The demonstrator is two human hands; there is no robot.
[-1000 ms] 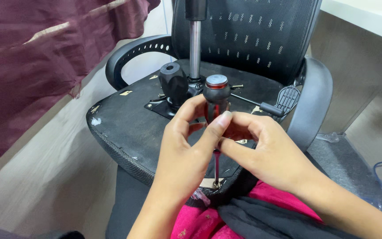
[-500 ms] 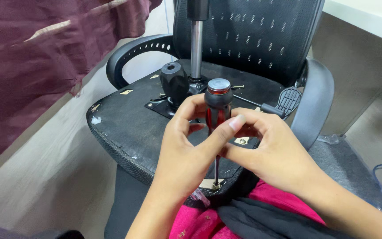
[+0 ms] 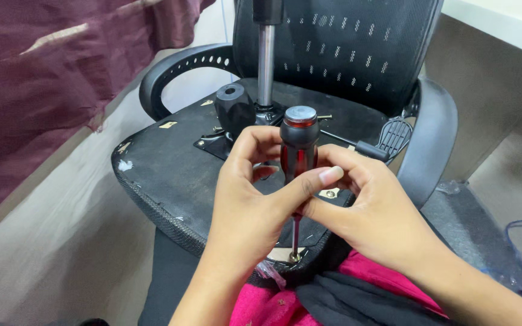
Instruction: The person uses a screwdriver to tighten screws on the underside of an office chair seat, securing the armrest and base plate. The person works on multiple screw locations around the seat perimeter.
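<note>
no packages, labels, signs or screens visible.

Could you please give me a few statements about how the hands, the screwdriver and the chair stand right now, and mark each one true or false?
1. Both hands hold the screwdriver by its handle. True: left hand, right hand.
2. The screwdriver lies flat on the chair. False: it stands upright, tip down at a screw.
3. The office chair is upside down, its metal column pointing up. True.
4. The screwdriver handle is yellow. False: it is red and black.
5. A maroon cloth hangs at the left. True.
</note>
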